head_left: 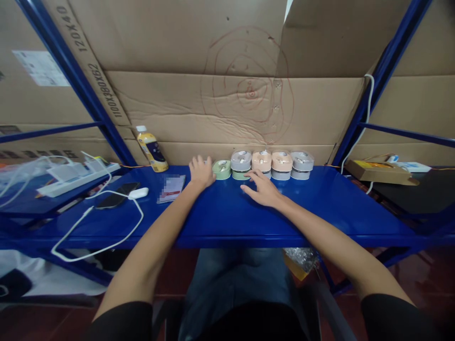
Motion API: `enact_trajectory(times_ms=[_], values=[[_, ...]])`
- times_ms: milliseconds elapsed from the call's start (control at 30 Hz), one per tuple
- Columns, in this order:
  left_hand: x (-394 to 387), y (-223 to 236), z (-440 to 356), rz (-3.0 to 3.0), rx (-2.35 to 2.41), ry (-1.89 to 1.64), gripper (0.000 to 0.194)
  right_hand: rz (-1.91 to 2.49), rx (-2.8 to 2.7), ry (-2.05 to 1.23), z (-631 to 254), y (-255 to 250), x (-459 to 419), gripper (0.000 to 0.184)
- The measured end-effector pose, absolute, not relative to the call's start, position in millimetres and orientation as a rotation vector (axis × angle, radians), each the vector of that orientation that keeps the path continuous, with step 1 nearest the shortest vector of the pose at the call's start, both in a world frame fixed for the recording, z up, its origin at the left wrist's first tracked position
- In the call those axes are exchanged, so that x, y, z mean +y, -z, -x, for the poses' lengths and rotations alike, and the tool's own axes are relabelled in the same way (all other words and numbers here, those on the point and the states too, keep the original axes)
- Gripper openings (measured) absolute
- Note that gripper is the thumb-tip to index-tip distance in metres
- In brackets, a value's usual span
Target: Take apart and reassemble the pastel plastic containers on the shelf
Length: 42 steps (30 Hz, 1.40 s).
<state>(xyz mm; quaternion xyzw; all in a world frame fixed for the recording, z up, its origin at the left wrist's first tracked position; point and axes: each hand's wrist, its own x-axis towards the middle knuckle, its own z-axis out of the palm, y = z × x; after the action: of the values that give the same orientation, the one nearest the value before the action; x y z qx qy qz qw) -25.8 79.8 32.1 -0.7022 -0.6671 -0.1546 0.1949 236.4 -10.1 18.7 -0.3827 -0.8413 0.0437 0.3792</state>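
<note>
A row of round lidded cases stands at the back of the blue steel shelf (330, 213). At the row's left end is a low green case (222, 169). Stacked pairs follow: grey on green (241, 161), then peach-topped stacks (261, 161) (282, 161), then grey on grey (302, 161). My left hand (202, 173) rests palm-down with its fingertips at the green case's left side. My right hand (262, 189) lies spread on the shelf, its fingertips close to the green-and-grey stack. Neither hand holds anything.
A yellow bottle (152, 150) stands at the back left, near a small notebook (172, 188). Further left lie a black phone (115, 195), a white power strip (78, 180) and white cables (95, 239). Cardboard (213, 109) lines the back. A brown box (377, 172) sits right.
</note>
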Motion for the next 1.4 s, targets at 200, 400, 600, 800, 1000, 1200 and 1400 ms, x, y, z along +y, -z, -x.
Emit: enact_trajectory(times_ms=[200,400,600,800,1000,1200,1400], values=[[89.6,-30.4,35.0,1.88,-2.281,0.334,0.07,0.975,-2.155,-0.137,-237.6,-21.3,-11.3,0.041],[55.9,-31.3,27.8,1.781,-2.299,0.437,0.069,0.983,-2.15,-0.153,-238.3,-23.0,-12.4,0.039],[-38.1,-21.6,18.3,1.913,-2.059,0.388,0.065,1.02,-2.198,-0.159,-238.3,-22.8,-12.2,0.042],[-80.2,-18.0,10.5,2.56,-1.556,0.631,0.058,0.872,-2.429,-0.263,-241.5,-23.2,-13.8,0.101],[-29.4,-18.8,-14.1,3.134,-1.099,1.036,0.085,0.801,-2.497,-0.344,-249.8,-28.3,-13.7,0.102],[10.3,-4.9,-24.8,3.232,-1.175,1.207,0.099,0.909,-2.436,-0.343,-268.1,-33.8,0.4,0.09],[4.7,-1.2,-13.5,3.082,-1.098,1.065,0.071,1.14,-2.208,-0.347,-304.5,-41.0,21.8,0.076]])
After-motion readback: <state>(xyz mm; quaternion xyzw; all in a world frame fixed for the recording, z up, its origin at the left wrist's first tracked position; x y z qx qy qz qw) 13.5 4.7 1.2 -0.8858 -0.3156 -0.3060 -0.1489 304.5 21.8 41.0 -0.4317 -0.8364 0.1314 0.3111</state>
